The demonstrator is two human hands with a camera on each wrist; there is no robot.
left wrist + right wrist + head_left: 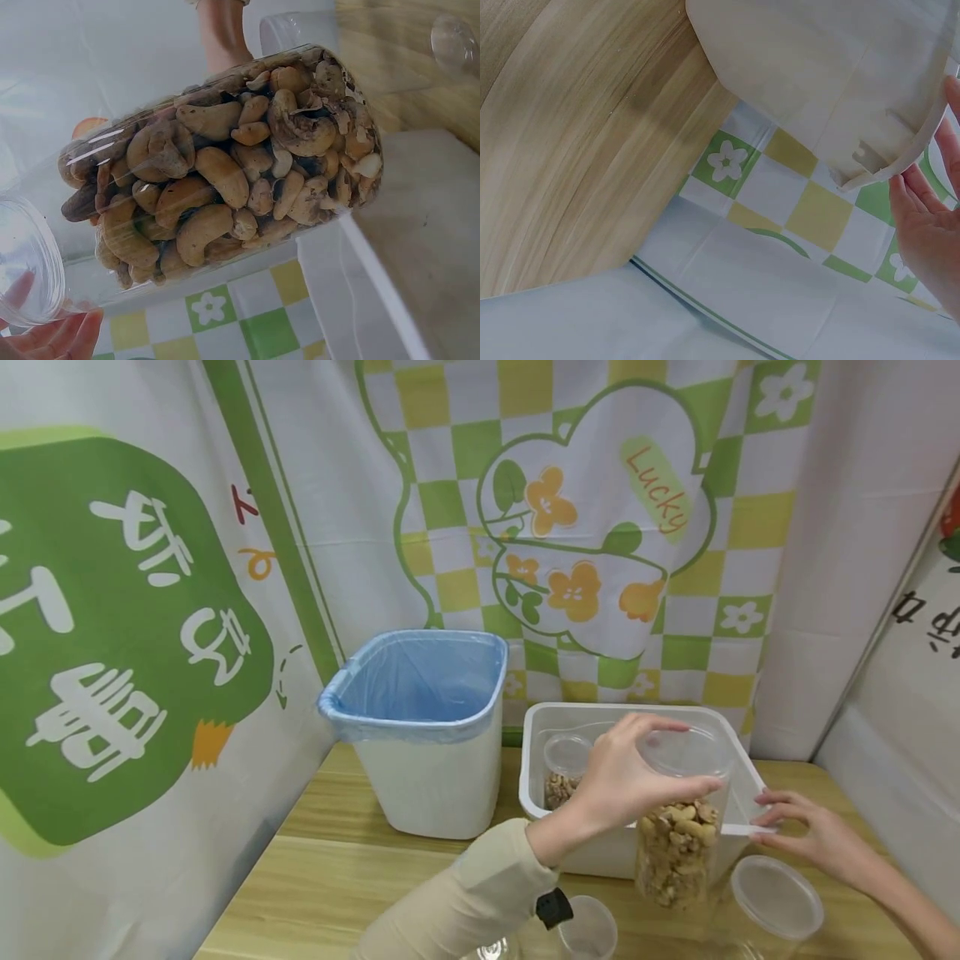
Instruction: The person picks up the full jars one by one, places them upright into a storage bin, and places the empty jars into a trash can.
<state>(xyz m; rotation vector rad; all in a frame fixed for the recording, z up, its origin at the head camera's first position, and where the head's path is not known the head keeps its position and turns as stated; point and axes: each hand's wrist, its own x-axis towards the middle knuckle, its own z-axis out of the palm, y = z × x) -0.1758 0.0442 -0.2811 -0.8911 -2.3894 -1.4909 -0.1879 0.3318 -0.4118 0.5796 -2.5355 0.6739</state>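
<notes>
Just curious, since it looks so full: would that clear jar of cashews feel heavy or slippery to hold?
Probably fairly heavy for its size: the jar of cashews is packed most of the way up. Its smooth clear wall may be slippery, so the left hand grips around the lid end. Tall and narrow, it could tip if nudged.

My left hand [626, 777] sits at centre right of the head view, its beige-sleeved forearm rising from the bottom centre of the frame. Fingers and thumb curl around something, gripping from above. My right hand [813, 831] is at lower right, bare forearm running off the bottom right corner, fingers nearly straight and pointing left, fingertips touching an edge.
</notes>
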